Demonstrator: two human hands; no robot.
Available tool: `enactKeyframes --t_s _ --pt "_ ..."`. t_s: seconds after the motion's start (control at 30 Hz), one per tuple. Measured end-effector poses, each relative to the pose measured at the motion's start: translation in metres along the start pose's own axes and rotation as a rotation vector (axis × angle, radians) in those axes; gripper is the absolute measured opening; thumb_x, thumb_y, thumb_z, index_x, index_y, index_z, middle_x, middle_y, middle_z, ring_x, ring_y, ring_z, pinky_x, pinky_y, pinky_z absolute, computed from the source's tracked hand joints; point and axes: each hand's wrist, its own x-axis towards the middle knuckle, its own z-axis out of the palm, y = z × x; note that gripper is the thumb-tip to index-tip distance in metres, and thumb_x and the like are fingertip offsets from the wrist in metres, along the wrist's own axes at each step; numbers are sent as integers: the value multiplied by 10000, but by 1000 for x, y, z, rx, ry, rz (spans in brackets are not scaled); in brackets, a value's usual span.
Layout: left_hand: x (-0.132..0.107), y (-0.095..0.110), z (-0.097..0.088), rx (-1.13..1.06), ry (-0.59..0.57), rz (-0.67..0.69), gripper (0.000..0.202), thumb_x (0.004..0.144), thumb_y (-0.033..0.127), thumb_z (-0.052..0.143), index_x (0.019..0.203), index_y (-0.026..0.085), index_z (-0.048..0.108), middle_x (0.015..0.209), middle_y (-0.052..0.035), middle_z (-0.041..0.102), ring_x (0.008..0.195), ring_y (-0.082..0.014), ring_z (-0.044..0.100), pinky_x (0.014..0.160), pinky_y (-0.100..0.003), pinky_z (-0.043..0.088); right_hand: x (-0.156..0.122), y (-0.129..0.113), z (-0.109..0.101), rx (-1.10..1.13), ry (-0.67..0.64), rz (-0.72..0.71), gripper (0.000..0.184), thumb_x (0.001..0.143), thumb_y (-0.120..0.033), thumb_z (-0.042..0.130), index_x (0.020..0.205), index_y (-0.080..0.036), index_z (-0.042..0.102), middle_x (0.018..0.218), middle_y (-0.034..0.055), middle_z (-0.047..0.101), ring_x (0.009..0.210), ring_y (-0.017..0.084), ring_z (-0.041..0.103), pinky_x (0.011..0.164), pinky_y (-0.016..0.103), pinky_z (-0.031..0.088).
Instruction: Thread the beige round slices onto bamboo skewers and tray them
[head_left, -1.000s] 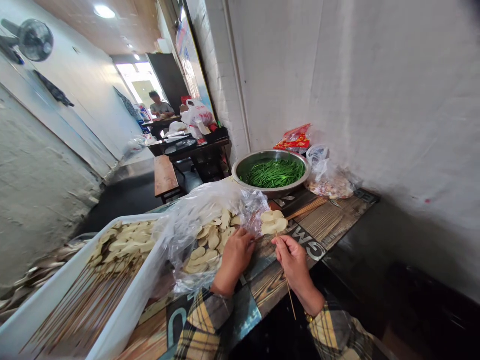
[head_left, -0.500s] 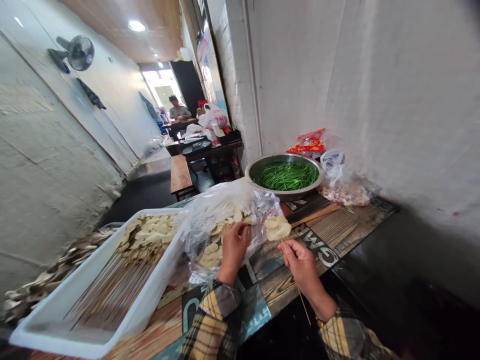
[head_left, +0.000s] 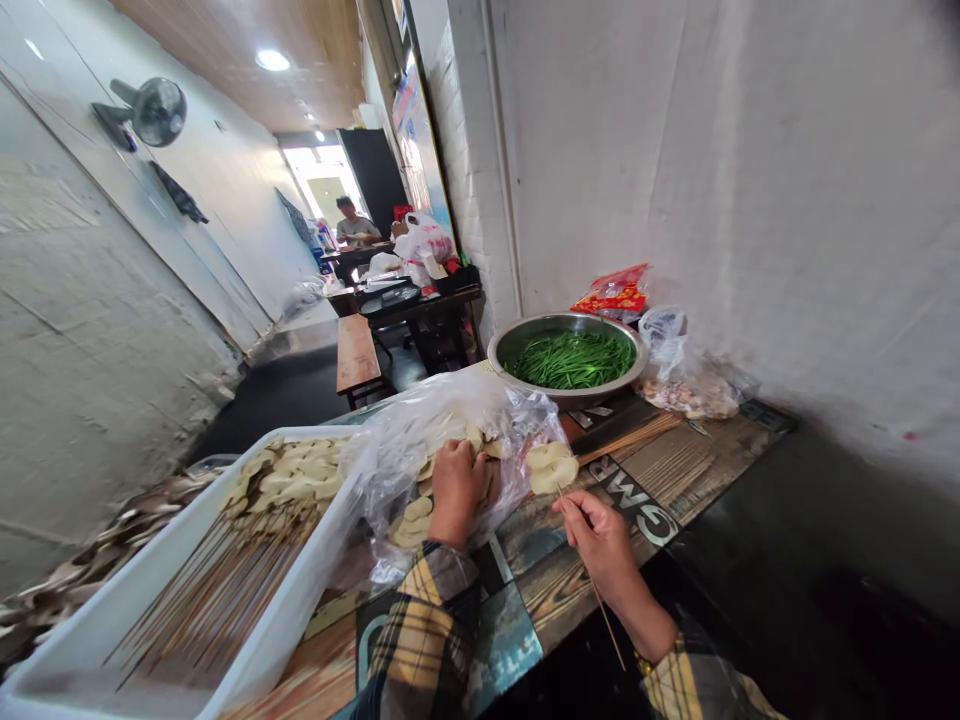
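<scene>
Seeing the worktop point(head_left: 559, 590) as biggest: wood-plank print w/ large pale lettering, running diag. toward a corner at far R, nr the wall point(head_left: 750, 200). Seeing a white tray point(head_left: 279, 638) on the L, holding skewered slices point(head_left: 296, 470) at its far end, bare sticks pointing toward the near end. Seeing a clear plastic bag point(head_left: 431, 395) btwn tray and hands, crumpling open, overlapping the tray's R rim. Noting a steel bowl point(head_left: 555, 397) of greens point(head_left: 574, 362) behind, w/ a bag of pinkish bits point(head_left: 694, 385) just beside it, crowding the back edge. Finding open room as a strip of worktop btwn bag and near edge, plus planks R of the lettering. Reaching into the bag w/ L hand point(head_left: 456, 490), fingers curling down over loose slices point(head_left: 412, 520): cream, thin, flat, roundish, overlapping; not managing to tell if pinching any. Keeping R hand point(head_left: 600, 540) by the near edge, thumb + forefinger pinching a skewer point(head_left: 606, 615). Carrying a few threaded slices point(head_left: 551, 467) on its tip, pale cream, fanning out like petals, just R of the bag. Extending the skewer's thin tan tail past the near edge, tilting down over dark space.
</scene>
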Motion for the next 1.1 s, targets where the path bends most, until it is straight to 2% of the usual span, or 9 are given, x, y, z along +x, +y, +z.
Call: enactKeyframes --t_s 0.2,0.33,0.43,0.57,0.67,0.8,0.87,1.0,1.1 --pt "1 -3 -1 -3 -37 -18 281 906 200 419 843 156 689 930 -119 663 877 -219 592 779 -318 385 -1 -3 -1 -11 -10 -1 334 922 -431 506 818 -152 657 493 -59 447 472 106 412 505 230 314" --pt "0 -3 0 6 -8 -7 266 911 297 456 908 152 679 946 -121 652 889 -232 587 773 -325 389 -1 -1 -1 -13 -9 -6 335 926 -428 500 814 -154 656 498 -56 447 479 108 421 508 230 318" --pt "-1 -1 1 43 1 1 251 858 350 550 926 140 669 982 -131 634 915 -248 578 770 -327 394 -1 2 -1 -13 -10 -10 330 918 -431 511 822 -152 659 496 -55 452 476 110 424 503 230 319" --pt "-1 -3 3 44 5 -13 231 877 232 470 848 146 683 938 -130 650 900 -240 587 779 -330 393 -1 1 0 -20 0 -1 341 914 -440 509 820 -150 661 494 -52 456 476 113 429 503 231 325" --pt "0 -9 3 -104 43 -45 281 882 193 419 846 153 695 918 -121 678 894 -234 603 788 -326 405 -1 -1 0 -31 13 -4 352 912 -448 505 808 -150 662 492 -50 456 479 115 430 508 233 331" --pt "-1 -18 -4 -406 97 -129 235 847 220 478 904 157 697 931 -98 707 868 -223 634 773 -313 435 -1 -3 0 -31 12 -2 360 901 -460 512 810 -148 665 485 -51 456 474 116 426 505 234 330" --pt "-6 -22 -10 -481 112 -148 202 821 215 510 884 161 694 913 -89 713 849 -217 643 770 -309 442 -1 -2 0 -29 6 -2 359 897 -463 516 807 -149 664 483 -54 452 471 116 423 502 234 327" --pt "-26 -25 -18 -462 114 -64 157 767 155 533 828 169 677 864 -71 691 834 -205 626 764 -301 434 -1 0 -1 -15 -26 -2 352 898 -460 517 793 -154 658 483 -57 440 467 111 406 498 232 318" --pt "-38 -23 -16 -411 30 19 149 721 107 533 770 164 661 833 -74 664 827 -209 607 744 -300 424 -2 2 -2 -2 -39 -2 339 897 -449 519 814 -153 661 489 -56 448 465 110 406 492 232 313"
